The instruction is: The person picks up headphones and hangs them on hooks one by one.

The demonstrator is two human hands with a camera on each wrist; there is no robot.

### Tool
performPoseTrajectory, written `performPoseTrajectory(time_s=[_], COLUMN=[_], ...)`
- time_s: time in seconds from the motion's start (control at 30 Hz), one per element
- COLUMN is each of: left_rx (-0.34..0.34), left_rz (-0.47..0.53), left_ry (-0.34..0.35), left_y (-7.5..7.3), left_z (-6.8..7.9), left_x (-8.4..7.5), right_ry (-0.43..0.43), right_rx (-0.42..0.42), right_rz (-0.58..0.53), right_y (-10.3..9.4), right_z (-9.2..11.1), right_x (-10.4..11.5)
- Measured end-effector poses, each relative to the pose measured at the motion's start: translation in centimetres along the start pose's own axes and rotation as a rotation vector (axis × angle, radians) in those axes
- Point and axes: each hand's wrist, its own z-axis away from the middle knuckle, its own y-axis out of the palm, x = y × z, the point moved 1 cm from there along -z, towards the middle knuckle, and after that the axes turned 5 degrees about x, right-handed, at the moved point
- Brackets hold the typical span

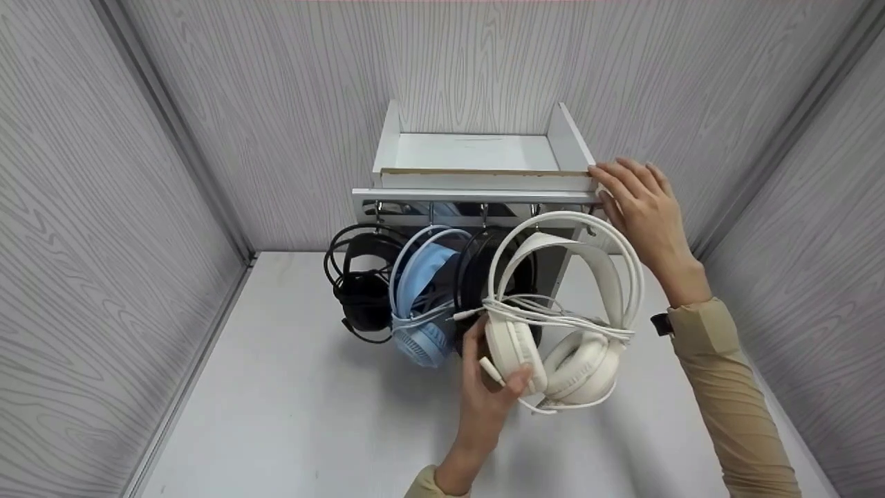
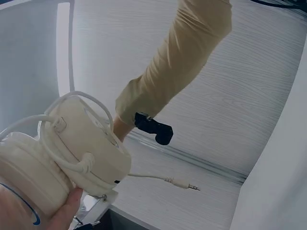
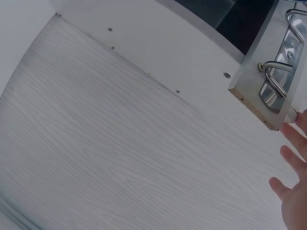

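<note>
White headphones [image 1: 515, 353] with their cable wound across the band are in my left hand [image 1: 484, 401], which grips one ear cup from below, thumb on its side. In the left wrist view both ear cups [image 2: 91, 139] show close up, and a jack plug [image 2: 184, 183] sticks out on its cable. The headband overlaps the right end of a hook rack [image 1: 477, 196] in the head view. My right hand [image 1: 646, 214] touches that end of the rack with its fingers extended. Seen from the right wrist, its fingers [image 3: 292, 158] are spread beside the rack's corner and a metal hook [image 3: 276, 79].
Black headphones [image 1: 366, 304], light-blue headphones [image 1: 425, 339] and another black pair [image 1: 472, 277] hang from hooks left of the white ones. Above the hooks is a white open-topped shelf [image 1: 477, 149]. Wood-grain panels [image 1: 83, 277] stand around the white table [image 1: 276, 415].
</note>
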Motion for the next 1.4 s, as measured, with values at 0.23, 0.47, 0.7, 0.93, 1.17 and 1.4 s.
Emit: performPoseTrajectory(time_s=[0.23, 0.47, 0.7, 0.93, 1.17, 1.4], left_rx=[-0.074, -0.161, -0.193, -0.25, -0.279, -0.268], left_rz=[-0.272, -0.358, -0.421, -0.496, -0.569, -0.677], left_ry=[0.165, 0.216, 0.23, 0.235, 0.235, 0.191], left_y=[2.4, 4.5, 5.5, 6.2, 6.4, 6.6], left_z=[0.0, 0.1, 0.1, -0.4, -1.0, -1.5], left_x=[1.7, 0.8, 5.1, 7.5, 9.3, 11.4], right_ry=[-0.017, -0.035, -0.044, -0.038, -0.009, 0.002], right_rx=[0.044, 0.049, 0.083, 0.069, 0.067, 0.094], right_rz=[0.0, -0.004, -0.036, -0.032, -0.055, -0.059], right_y=[-0.3, -0.4, -0.9, -0.6, -0.2, -0.2], right_z=[0.1, 0.0, 0.0, 0.1, 0.5, 0.5], right_x=[0.4, 0.4, -0.3, 0.2, 0.5, 0.4])
